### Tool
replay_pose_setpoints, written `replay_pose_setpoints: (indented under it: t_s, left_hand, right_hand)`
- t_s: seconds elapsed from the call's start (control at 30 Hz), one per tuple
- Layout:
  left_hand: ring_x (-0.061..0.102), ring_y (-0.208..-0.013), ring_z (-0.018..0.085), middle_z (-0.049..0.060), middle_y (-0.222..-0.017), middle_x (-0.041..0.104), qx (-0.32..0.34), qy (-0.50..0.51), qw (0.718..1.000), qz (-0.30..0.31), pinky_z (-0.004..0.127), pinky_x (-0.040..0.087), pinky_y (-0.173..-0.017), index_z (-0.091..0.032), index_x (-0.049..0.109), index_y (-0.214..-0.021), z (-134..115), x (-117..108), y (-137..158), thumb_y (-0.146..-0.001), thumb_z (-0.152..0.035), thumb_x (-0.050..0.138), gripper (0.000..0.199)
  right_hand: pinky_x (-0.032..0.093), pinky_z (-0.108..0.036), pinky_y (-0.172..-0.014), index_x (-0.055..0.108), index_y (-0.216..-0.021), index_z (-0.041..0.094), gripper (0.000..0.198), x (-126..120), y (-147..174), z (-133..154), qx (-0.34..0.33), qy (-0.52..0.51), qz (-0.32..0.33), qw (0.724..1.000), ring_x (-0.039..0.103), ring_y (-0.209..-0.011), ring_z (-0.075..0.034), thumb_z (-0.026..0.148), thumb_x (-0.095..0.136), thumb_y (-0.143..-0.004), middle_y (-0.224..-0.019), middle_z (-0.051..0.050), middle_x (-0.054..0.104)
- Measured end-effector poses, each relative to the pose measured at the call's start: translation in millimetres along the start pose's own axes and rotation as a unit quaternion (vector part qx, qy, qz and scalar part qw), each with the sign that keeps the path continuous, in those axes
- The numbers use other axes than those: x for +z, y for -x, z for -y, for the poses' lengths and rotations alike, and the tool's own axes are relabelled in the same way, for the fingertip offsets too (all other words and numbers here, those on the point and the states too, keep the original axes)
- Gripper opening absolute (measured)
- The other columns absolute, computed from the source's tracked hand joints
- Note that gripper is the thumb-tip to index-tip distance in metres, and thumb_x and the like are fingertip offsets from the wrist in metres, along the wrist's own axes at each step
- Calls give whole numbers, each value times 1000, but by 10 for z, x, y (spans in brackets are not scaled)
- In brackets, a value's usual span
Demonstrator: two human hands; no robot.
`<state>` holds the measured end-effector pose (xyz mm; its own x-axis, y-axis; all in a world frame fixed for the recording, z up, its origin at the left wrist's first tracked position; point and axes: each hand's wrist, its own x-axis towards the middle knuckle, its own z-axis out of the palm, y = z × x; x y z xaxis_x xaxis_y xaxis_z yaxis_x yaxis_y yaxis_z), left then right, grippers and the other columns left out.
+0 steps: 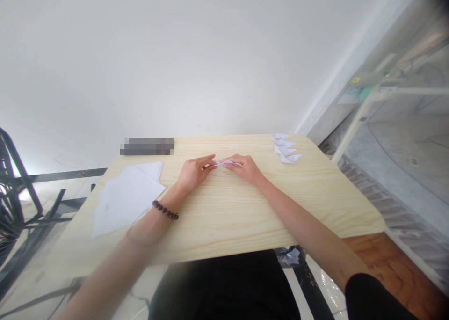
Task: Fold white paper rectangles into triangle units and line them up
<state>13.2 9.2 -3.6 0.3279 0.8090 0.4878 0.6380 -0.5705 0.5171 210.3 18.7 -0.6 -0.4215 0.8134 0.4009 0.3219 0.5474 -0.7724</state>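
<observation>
A small folded piece of white paper (224,163) is held between my two hands, just above the middle of the table. My left hand (195,171) pinches its left end between thumb and fingers, and a beaded bracelet circles that wrist. On the other end, my right hand (246,168) grips the paper with thumb below and fingers on top. Its exact folded shape is partly hidden by my fingers. Several folded white paper pieces (286,149) stand in a row at the table's back right.
White paper sheets (128,196) lie spread and overlapping on the left of the wooden table (224,226). A dark blurred-out object (147,146) sits at the back left edge. Behind is a white wall (210,58); a dark chair (21,184) stands at left.
</observation>
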Motion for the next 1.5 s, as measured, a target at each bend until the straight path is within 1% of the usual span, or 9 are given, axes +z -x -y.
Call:
replay_pose_setpoints:
  t_s: [0.17, 0.27, 0.47, 0.6, 0.7, 0.9, 1.13, 1.3, 1.5]
  left_hand:
    - [62, -69, 15, 4, -109, 60, 2, -5, 1000, 11, 28, 50, -70, -21, 65, -85, 0, -1, 3, -79, -36, 49, 23]
    - [62, -69, 15, 4, -108, 60, 4, 4, 1000, 16, 29, 50, -69, -21, 65, -85, -3, -5, -3, -79, -38, 47, 25]
    - [59, -80, 15, 6, -95, 62, 1, 82, 997, 0, 25, 51, -63, -19, 64, -83, 5, 5, -23, -77, -37, 50, 24]
    - [59, -78, 15, 6, -93, 62, -7, 102, 995, 7, 25, 51, -62, -19, 64, -83, 19, 10, -24, -74, -36, 53, 22]
    - [59, -77, 16, 5, -90, 64, -4, 91, 996, 21, 26, 50, -64, -18, 64, -81, 19, -3, -24, -76, -35, 51, 22]
    - [59, -80, 16, 3, -91, 65, 19, 62, 997, 44, 27, 48, -71, -20, 64, -87, -6, -29, -23, -80, -33, 45, 24]
    - [57, -84, 16, 7, -102, 58, 39, 31, 999, -18, 27, 48, -67, -20, 62, -84, -29, -31, -20, -77, -35, 50, 20]
    - [54, -91, 16, 6, -101, 57, 48, 31, 998, -13, 28, 48, -71, -20, 60, -78, -40, -40, -14, -78, -31, 51, 15]
    - [54, -93, 17, 5, -100, 58, 62, 22, 998, -16, 31, 45, -80, -21, 62, -81, -16, -27, -14, -79, -29, 50, 14]
  right_hand:
    - [44, -25, -78, 66, -91, 23, 21, 8, -1, -6, -15, -2, 0, 1000, 58, -89, -14, 32, 54, -76, -93, -2, 66]
    - [44, -26, -79, 66, -90, 24, 20, 7, -2, 0, -11, 4, -1, 1000, 58, -89, -15, 32, 54, -76, -93, -2, 66]
    - [44, -25, -77, 66, -89, 23, 20, 2, -1, 7, -10, 19, -12, 1000, 59, -86, -14, 31, 54, -76, -90, -2, 66]
    - [44, -25, -77, 66, -90, 23, 21, 1, 0, 11, -8, 18, -13, 1000, 59, -85, -15, 32, 53, -76, -89, -2, 66]
    - [44, -25, -76, 66, -90, 23, 21, 3, 5, 12, -5, 12, -3, 1000, 59, -86, -15, 33, 53, -76, -91, -2, 66]
    - [45, -24, -73, 66, -90, 23, 21, 3, 8, -1, -1, 23, 6, 1000, 59, -85, -14, 32, 55, -75, -90, -2, 66]
    - [44, -26, -75, 66, -87, 24, 19, 10, 2, 21, 3, 31, -7, 999, 60, -85, -15, 33, 54, -75, -89, -2, 67]
    - [44, -25, -75, 66, -87, 23, 20, 5, 6, 25, 3, 24, 0, 1000, 60, -85, -15, 33, 54, -76, -89, -1, 67]
    - [45, -25, -74, 66, -89, 25, 20, 6, 10, 8, -2, 18, 12, 1000, 59, -88, -15, 33, 54, -76, -92, -1, 66]
